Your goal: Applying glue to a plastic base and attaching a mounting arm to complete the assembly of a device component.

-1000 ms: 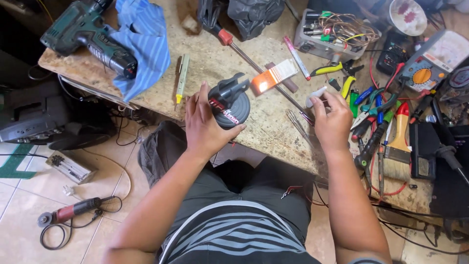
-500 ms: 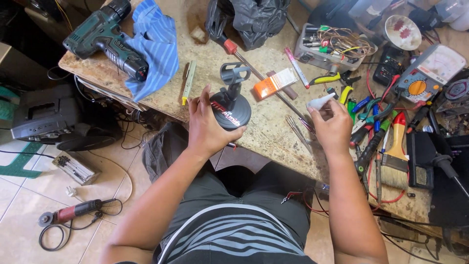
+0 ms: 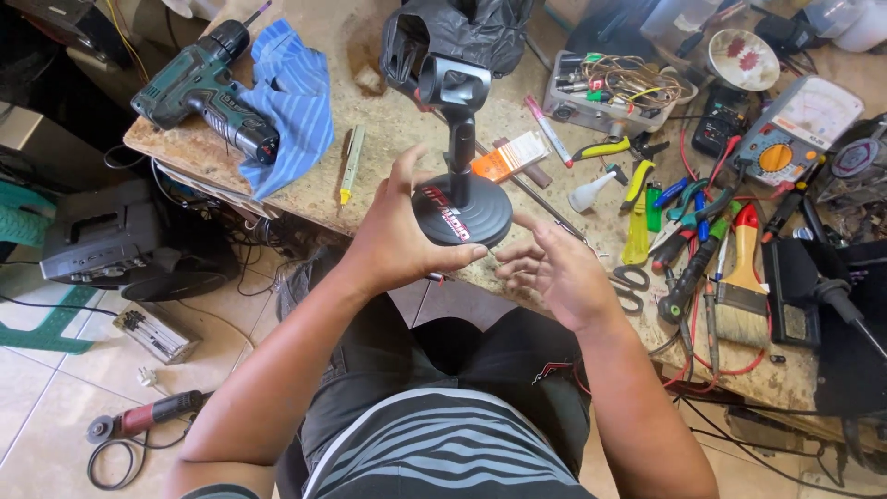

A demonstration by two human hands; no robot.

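The left hand (image 3: 397,240) grips the round black metal base of a small black desktop microphone stand (image 3: 459,199), its fingers (image 3: 459,256) curled under the near rim and the thumb raised along the side; the stand is upright, its thin post rising to a black clip at the top, and it sits at the near edge of the speckled stone worktop (image 3: 388,129), whether resting on it or lifted just clear I cannot tell; the right hand (image 3: 554,273) hovers just beside the base, fingers spread and loosely open, holding nothing and not touching the stand; behind the stand lies a crumpled black plastic bag (image 3: 471,32), and to its right an orange rectangular box (image 3: 508,155); further left on the worktop a dark green cordless drill (image 3: 208,88) rests beside a blue striped cloth (image 3: 296,97); to the right a wide paintbrush with a red-and-wood handle (image 3: 742,291) lies among pliers and scissors, near an analogue multimeter with an orange dial (image 3: 785,129); on the tiled floor below, a red angle grinder (image 3: 148,418) lies with its coiled cord.
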